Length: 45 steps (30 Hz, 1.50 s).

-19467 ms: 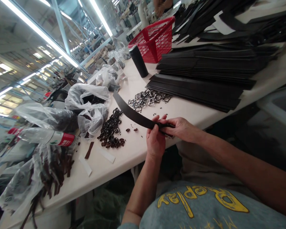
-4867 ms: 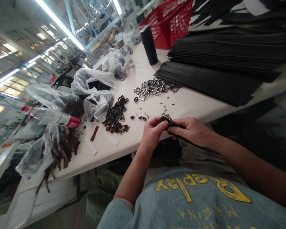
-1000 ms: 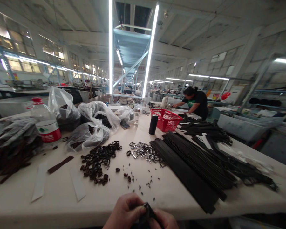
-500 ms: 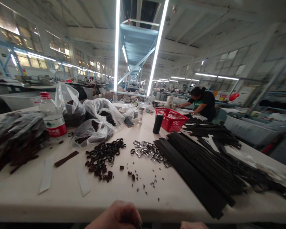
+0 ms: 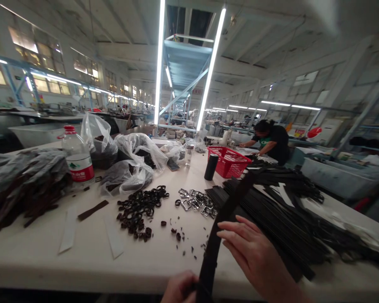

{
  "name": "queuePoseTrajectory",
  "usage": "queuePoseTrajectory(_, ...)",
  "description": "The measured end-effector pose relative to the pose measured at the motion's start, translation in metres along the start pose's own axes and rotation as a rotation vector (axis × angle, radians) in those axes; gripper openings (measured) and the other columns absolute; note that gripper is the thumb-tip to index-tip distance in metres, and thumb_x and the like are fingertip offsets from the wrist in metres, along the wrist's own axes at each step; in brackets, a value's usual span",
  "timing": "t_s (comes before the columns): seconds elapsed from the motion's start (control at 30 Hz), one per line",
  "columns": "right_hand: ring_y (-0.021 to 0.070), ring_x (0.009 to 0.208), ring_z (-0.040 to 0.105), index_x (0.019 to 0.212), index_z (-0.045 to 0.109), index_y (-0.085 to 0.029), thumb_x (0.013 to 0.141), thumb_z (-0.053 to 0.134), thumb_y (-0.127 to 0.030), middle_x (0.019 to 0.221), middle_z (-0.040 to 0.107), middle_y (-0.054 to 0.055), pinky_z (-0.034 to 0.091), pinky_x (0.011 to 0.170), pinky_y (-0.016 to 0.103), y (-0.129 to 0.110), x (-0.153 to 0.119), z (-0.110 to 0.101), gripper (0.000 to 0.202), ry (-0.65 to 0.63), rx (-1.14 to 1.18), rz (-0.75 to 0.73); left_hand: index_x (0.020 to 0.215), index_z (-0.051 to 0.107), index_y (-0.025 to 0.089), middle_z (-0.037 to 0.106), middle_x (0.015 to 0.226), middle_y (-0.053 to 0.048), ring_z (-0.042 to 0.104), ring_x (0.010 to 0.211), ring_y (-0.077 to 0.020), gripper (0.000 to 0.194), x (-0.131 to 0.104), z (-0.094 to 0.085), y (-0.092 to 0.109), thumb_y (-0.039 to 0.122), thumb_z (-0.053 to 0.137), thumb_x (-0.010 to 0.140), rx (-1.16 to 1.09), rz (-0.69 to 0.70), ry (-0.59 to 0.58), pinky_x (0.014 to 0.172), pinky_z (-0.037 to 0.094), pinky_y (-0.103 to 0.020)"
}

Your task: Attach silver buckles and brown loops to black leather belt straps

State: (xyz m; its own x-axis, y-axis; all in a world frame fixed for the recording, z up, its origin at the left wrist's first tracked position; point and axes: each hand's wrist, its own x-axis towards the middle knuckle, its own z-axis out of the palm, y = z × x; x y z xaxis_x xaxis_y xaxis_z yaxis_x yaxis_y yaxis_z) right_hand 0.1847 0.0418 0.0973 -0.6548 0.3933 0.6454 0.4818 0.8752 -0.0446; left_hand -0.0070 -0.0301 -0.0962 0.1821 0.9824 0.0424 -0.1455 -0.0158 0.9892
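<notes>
A long dark strap (image 5: 213,248) rises from the table's front edge and leans away to the right, its far end over the stacked strips. My left hand (image 5: 181,288), partly cut off by the bottom of the view, is closed around the strap's lower end. Beside the strap, my right hand (image 5: 252,250) has its fingers stretched out, their tips at the strap's right edge. Its thumb is hidden. Beyond the strap lie silver buckles (image 5: 194,200) and, to their left, a heap of small dark loops (image 5: 140,210).
Black flat strips (image 5: 271,223) cover the table's right side. Behind stand a black cylinder (image 5: 211,167) and a red basket (image 5: 230,162). A bottle (image 5: 78,162), plastic bags (image 5: 126,174) and brown strips (image 5: 28,185) occupy the left. A co-worker (image 5: 273,141) bends over farther back.
The strap has come up into view above the table. My right hand has risen from the bottom edge to beside it, and my left hand has shifted right.
</notes>
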Motion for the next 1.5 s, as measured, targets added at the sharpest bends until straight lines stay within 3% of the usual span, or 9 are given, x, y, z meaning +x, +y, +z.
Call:
queuePoseTrajectory(0.1,0.0201,0.093,0.072,0.103,0.069,-0.025,0.098,0.053,-0.026,0.101,0.076,0.006,0.056,0.084,0.032,-0.003,-0.022,0.020,0.017,0.044,0.214,0.309,0.081,0.063,0.016,0.066,0.072,-0.002,0.055,0.066,-0.0146,0.052,-0.002,0.007,0.027,0.067,0.071,0.073,-0.255,-0.087,0.117,0.067,0.045,-0.028)
queuePoseTrajectory(0.2,0.0239,0.088,0.074,0.106,0.069,-0.022,0.095,0.058,-0.040,0.095,0.077,0.007,0.058,0.077,0.034,-0.015,-0.051,0.041,0.024,-0.235,0.605,0.660,0.083,0.067,0.015,0.069,0.077,-0.003,0.061,0.072,-0.0168,0.038,-0.006,0.011,0.061,0.051,0.077,0.074,-0.276,-0.087,0.211,0.074,0.049,-0.030)
queuePoseTrajectory(0.3,0.0275,0.102,0.072,0.124,0.066,-0.021,0.088,0.067,-0.049,0.110,0.076,0.010,0.057,0.089,0.039,-0.031,-0.067,0.061,0.046,-0.418,1.089,0.785,0.078,0.067,0.016,0.067,0.071,-0.001,0.060,0.068,-0.0158,0.033,-0.005,0.015,0.079,0.044,0.081,0.069,-0.317,-0.101,0.258,0.071,0.050,-0.029)
queuePoseTrajectory(0.4,0.0291,0.111,0.068,0.118,0.072,-0.022,0.079,0.076,-0.055,0.117,0.075,0.009,0.052,0.100,0.043,-0.045,-0.069,0.080,0.052,-0.263,1.284,0.888,0.078,0.068,0.015,0.067,0.073,0.000,0.060,0.071,-0.0148,0.031,-0.004,0.024,0.076,0.041,0.083,0.068,-0.380,-0.091,0.278,0.075,0.052,-0.029)
queuePoseTrajectory(0.57,0.0252,0.098,0.071,0.094,0.078,-0.021,0.067,0.082,-0.062,0.100,0.078,0.006,0.055,0.092,0.037,-0.063,-0.068,0.099,0.049,0.062,1.427,1.141,0.080,0.069,0.016,0.067,0.077,0.000,0.059,0.073,-0.0129,0.032,-0.007,0.037,0.068,0.041,0.085,0.068,-0.422,-0.093,0.294,0.076,0.053,-0.028)
queuePoseTrajectory(0.73,0.0226,0.091,0.072,0.089,0.077,-0.022,0.070,0.078,-0.065,0.095,0.079,0.006,0.055,0.090,0.035,-0.074,-0.067,0.110,0.047,0.210,1.513,1.204,0.078,0.069,0.016,0.064,0.081,0.001,0.059,0.076,-0.0125,0.034,-0.004,0.039,0.064,0.045,0.086,0.068,-0.434,-0.059,0.302,0.076,0.054,-0.026)
queuePoseTrajectory(1.03,0.0229,0.087,0.073,0.086,0.079,-0.021,0.065,0.085,-0.058,0.093,0.079,0.007,0.057,0.082,0.035,-0.073,-0.061,0.104,0.042,0.240,1.661,1.246,0.081,0.068,0.016,0.064,0.081,0.001,0.061,0.075,-0.0116,0.037,-0.005,0.041,0.056,0.046,0.085,0.068,-0.463,-0.091,0.301,0.076,0.055,-0.026)
queuePoseTrajectory(1.23,0.0219,0.081,0.073,0.082,0.079,-0.020,0.064,0.085,-0.058,0.088,0.080,0.007,0.059,0.073,0.031,-0.072,-0.053,0.106,0.043,0.289,1.504,1.301,0.083,0.067,0.016,0.063,0.078,0.002,0.060,0.073,-0.0113,0.041,-0.003,0.046,0.061,0.047,0.087,0.066,-0.470,-0.092,0.349,0.075,0.055,-0.027)
queuePoseTrajectory(1.5,0.0246,0.081,0.074,0.089,0.074,-0.020,0.079,0.070,-0.063,0.090,0.079,0.009,0.061,0.076,0.038,-0.068,-0.050,0.114,0.045,0.236,1.153,1.152,0.078,0.066,0.017,0.065,0.079,0.001,0.060,0.075,-0.0133,0.037,0.003,0.046,0.063,0.048,0.084,0.068,-0.412,-0.073,0.381,0.079,0.054,-0.030)
